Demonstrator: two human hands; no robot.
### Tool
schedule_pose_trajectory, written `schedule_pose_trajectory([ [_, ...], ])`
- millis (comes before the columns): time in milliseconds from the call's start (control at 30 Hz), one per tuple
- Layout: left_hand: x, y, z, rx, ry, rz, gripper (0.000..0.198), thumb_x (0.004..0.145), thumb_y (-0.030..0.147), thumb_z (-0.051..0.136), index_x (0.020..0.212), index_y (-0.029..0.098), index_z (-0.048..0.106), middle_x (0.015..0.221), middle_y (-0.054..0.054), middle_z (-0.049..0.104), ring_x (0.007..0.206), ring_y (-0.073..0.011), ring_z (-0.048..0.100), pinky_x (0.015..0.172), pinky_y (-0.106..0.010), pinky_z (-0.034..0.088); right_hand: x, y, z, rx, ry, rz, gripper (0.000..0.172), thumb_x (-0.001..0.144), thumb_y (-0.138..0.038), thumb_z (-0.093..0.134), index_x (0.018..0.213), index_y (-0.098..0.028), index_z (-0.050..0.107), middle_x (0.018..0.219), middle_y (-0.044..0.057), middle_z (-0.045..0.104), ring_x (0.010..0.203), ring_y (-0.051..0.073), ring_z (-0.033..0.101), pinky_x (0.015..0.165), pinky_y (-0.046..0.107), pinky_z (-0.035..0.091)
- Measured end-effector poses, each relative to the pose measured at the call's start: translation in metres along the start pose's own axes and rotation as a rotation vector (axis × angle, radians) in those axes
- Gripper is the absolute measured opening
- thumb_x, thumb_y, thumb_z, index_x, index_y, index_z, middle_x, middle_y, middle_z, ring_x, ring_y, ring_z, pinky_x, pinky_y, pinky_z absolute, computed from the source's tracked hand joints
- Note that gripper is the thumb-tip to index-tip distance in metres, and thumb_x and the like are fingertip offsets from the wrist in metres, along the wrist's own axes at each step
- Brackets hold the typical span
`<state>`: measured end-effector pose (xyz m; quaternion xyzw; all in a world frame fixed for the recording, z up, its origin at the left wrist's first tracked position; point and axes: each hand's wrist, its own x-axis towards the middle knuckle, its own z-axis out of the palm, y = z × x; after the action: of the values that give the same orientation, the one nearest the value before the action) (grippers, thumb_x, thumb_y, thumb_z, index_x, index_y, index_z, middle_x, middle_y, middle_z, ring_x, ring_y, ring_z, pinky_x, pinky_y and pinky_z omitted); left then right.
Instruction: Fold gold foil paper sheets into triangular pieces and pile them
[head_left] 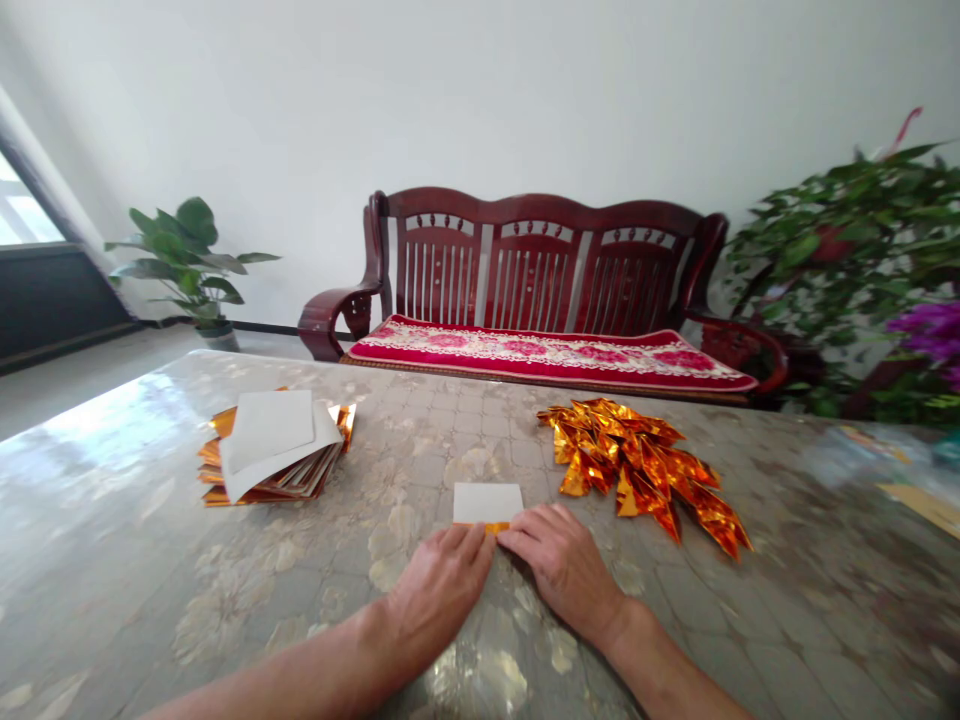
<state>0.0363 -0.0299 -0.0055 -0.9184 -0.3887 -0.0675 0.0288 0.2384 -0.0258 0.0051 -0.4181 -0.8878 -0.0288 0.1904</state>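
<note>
A small sheet of paper (487,503), white side up with a gold foil edge showing at its near side, lies on the patterned table (112,520). My left hand (442,590) and my right hand (561,560) rest side by side on the table, fingers flat and pressed on the sheet's near folded edge. To the left lies a stack of gold foil sheets (274,455) with white backs on top. To the right sits a heap of folded gold foil pieces (645,470).
A dark red wooden bench (540,290) with a red floral cushion stands behind the table. A potted plant (191,260) stands at the back left, leafy plants with purple flowers (862,270) at the right. Some flat papers (922,505) lie at the table's right edge.
</note>
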Motion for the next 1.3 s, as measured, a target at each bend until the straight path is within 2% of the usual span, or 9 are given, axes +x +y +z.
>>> schedule_pose_trajectory([
  [200,-0.006,0.01,0.005,0.134,0.013,0.02,0.042,0.086,0.003,0.045,0.126,0.011,0.055,0.131,-0.018,0.059,0.118,-0.0282,0.056,0.091,-0.039,0.05,0.0,-0.004,-0.003,-0.063,-0.028,-0.021,0.017,0.095,-0.019,0.056,0.106,-0.025,0.068,0.091,0.003,0.068,0.088,0.019,0.056,0.081,0.032,0.038],
  [433,-0.014,0.013,0.006,0.275,0.02,-0.001,0.044,0.087,0.004,0.044,0.129,0.004,0.055,0.131,-0.023,0.059,0.12,-0.0313,0.057,0.092,-0.041,0.052,-0.006,-0.002,-0.003,-0.096,-0.042,0.019,0.017,0.095,-0.016,0.056,0.101,-0.024,0.069,0.092,0.002,0.069,0.088,0.019,0.057,0.078,0.033,0.035],
  [633,-0.022,0.012,0.003,0.295,-0.022,-0.019,0.046,0.083,0.002,0.045,0.128,0.002,0.057,0.128,-0.027,0.059,0.118,-0.0339,0.057,0.089,-0.045,0.051,-0.01,0.003,-0.001,-0.152,0.016,0.068,0.023,0.093,-0.011,0.053,0.08,-0.021,0.068,0.078,0.003,0.066,0.079,0.019,0.055,0.073,0.033,0.033],
  [733,-0.024,0.011,0.002,0.321,-0.037,-0.007,0.044,0.084,0.004,0.046,0.126,0.003,0.059,0.126,-0.026,0.06,0.116,-0.0339,0.057,0.087,-0.044,0.051,-0.009,0.004,0.001,-0.144,0.058,0.072,0.025,0.093,-0.01,0.05,0.078,-0.02,0.067,0.08,0.004,0.065,0.08,0.019,0.054,0.074,0.033,0.034],
  [867,-0.025,0.005,0.0,0.319,-0.031,0.007,0.041,0.088,0.008,0.046,0.127,0.007,0.058,0.124,-0.02,0.061,0.106,-0.0292,0.059,0.087,-0.041,0.049,-0.009,0.007,0.002,-0.046,0.052,0.046,0.023,0.093,-0.007,0.046,0.089,-0.018,0.066,0.095,0.006,0.066,0.093,0.021,0.054,0.081,0.033,0.036],
  [1033,-0.012,-0.009,-0.009,0.209,-0.049,-0.076,0.029,0.09,0.008,0.047,0.115,0.012,0.062,0.112,-0.015,0.064,0.098,-0.0265,0.058,0.082,-0.039,0.048,-0.009,0.002,-0.002,-0.021,0.002,0.021,0.024,0.089,-0.006,0.045,0.08,-0.019,0.062,0.081,0.004,0.061,0.08,0.02,0.05,0.074,0.033,0.035],
  [1133,-0.001,-0.022,-0.018,0.122,-0.04,-0.145,0.024,0.093,0.01,0.047,0.111,0.014,0.062,0.104,-0.012,0.064,0.095,-0.0263,0.057,0.082,-0.04,0.047,-0.007,-0.01,-0.004,0.029,-0.047,-0.046,0.023,0.089,-0.007,0.045,0.083,-0.02,0.063,0.082,0.004,0.061,0.081,0.019,0.051,0.074,0.032,0.036],
  [1300,0.007,-0.032,-0.023,-0.007,0.026,-0.191,0.024,0.096,0.031,0.051,0.116,0.021,0.06,0.112,-0.009,0.063,0.103,-0.0261,0.056,0.088,-0.04,0.045,-0.004,-0.018,-0.001,0.196,-0.061,-0.168,0.027,0.091,-0.009,0.043,0.096,-0.022,0.066,0.084,0.003,0.066,0.083,0.018,0.056,0.078,0.031,0.041],
])
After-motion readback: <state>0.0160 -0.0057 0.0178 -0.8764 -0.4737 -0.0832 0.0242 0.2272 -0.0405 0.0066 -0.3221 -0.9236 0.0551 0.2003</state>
